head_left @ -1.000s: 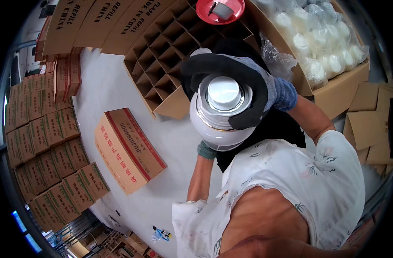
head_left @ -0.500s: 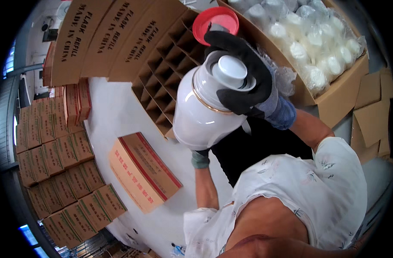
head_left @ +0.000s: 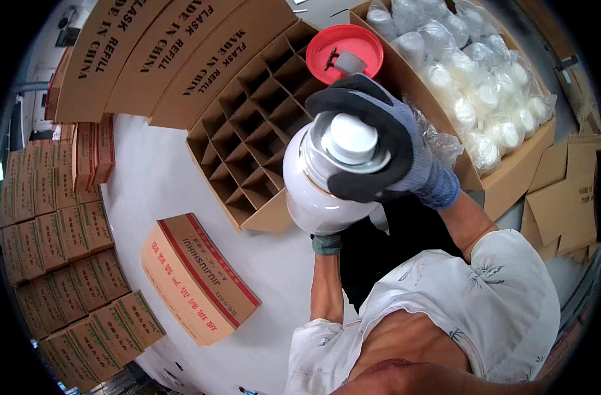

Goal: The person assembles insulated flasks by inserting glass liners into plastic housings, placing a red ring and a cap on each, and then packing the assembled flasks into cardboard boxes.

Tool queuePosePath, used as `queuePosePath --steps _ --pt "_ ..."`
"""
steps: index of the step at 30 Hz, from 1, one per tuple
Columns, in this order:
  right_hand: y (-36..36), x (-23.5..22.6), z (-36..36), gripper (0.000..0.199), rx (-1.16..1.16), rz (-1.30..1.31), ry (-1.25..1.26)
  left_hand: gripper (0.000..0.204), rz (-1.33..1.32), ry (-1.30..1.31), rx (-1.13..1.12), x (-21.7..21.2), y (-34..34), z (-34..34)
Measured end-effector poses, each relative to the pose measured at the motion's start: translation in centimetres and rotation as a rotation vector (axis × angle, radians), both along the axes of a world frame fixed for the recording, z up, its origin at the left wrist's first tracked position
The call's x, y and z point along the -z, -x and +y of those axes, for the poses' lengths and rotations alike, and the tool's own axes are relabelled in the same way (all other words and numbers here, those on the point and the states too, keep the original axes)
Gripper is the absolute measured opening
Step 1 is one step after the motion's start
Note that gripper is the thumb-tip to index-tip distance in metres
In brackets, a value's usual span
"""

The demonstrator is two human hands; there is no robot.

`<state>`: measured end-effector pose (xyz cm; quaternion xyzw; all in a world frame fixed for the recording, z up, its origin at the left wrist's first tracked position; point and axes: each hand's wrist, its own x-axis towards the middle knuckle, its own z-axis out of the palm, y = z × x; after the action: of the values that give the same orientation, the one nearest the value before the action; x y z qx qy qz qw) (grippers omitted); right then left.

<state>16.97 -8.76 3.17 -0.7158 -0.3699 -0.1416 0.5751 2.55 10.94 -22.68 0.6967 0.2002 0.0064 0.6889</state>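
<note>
A shiny white vacuum flask [head_left: 317,201] with a thin gold ring stands tilted in front of my body. My right hand [head_left: 402,135], in a blue-grey glove with black coating, curls around its neck, thumb on the near side and fingers over the far side. The flask's white top [head_left: 353,138] shows between them. My left hand [head_left: 327,244] reaches up under the base; only its green-grey cuff is visible, and the fingers are hidden by the flask. Just beyond the right hand is a round red dish [head_left: 319,41] holding a grey flat piece and a small dark piece.
An open carton with cardboard dividers [head_left: 238,155] lies behind the flask, its flaps raised at left. Right of it, another carton [head_left: 514,168] holds several plastic-wrapped white items [head_left: 485,99]. A closed carton [head_left: 198,283] sits on the floor, near stacked cartons [head_left: 57,230]. Flattened cardboard [head_left: 567,197] lies far right.
My view has shifted, so the cartons appear farther left. The flask and both hands sit slightly farther right in the picture, the grip unchanged. The pieces in the red dish now show more clearly.
</note>
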Motion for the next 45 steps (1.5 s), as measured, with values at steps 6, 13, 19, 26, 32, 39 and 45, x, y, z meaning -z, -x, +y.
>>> queuePosePath --steps 6,13,19,26,32,39,45 --pt "-1.5 0.2 0.8 0.070 -0.303 -0.078 -0.146 0.042 0.021 0.008 -0.062 -0.9 0.8 1.8" --pt "5.2 8.1 -6.9 0.089 -0.181 0.127 -0.115 0.042 -0.063 0.123 0.011 -11.7 -2.4 8.1" --pt "11.5 9.4 -11.4 0.052 -0.385 0.430 0.565 0.040 -0.350 -0.934 1.038 -19.9 -8.5 -3.5" --pt "4.9 9.5 -11.1 0.022 0.035 0.737 0.150 0.042 -0.275 -1.080 1.136 -19.9 -8.2 -5.2" --pt "-1.9 11.4 -5.9 0.019 -0.056 0.674 0.033 0.078 -0.251 -1.506 0.622 -2.5 -11.9 7.5" --pt "-6.3 13.0 -4.4 0.039 -0.090 0.152 0.348 0.029 -0.126 -0.304 0.105 -1.4 -11.6 6.9" --pt "-5.3 8.7 2.3 0.067 -0.162 -0.538 0.500 0.039 -0.256 0.161 0.023 -14.9 -10.4 2.9"
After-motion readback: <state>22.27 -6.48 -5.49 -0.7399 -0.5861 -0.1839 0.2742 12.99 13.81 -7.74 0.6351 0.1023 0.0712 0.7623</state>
